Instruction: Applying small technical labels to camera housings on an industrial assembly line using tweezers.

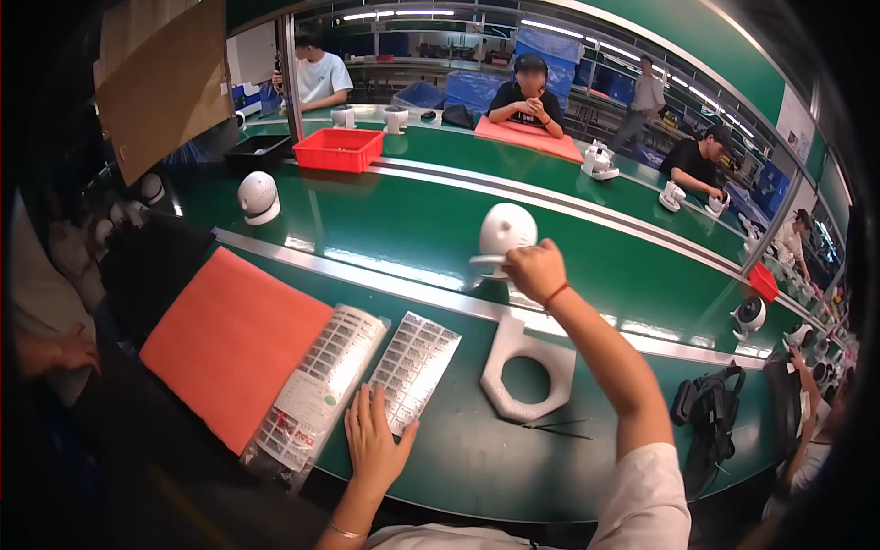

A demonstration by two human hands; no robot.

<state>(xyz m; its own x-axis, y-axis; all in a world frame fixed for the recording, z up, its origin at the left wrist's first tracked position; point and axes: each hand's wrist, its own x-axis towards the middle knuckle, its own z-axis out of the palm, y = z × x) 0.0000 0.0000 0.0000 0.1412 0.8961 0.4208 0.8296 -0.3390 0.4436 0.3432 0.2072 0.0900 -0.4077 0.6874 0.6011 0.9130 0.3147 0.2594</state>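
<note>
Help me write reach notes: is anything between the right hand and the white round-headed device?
Nothing visible: the right hand grips the white round-headed device low down. The white octagonal frame lies nearer the person, not between.

This is looking like a factory workshop: people in black shirts (501, 101) are sitting along a long green workbench (385, 220), rounded white plastic devices (507, 225) are lining it, white tube lights (552, 29) glowing overhead.

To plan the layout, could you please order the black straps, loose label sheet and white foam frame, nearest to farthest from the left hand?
1. Loose label sheet, at the left hand.
2. White foam frame, to the right.
3. Black straps, farther right.
</note>
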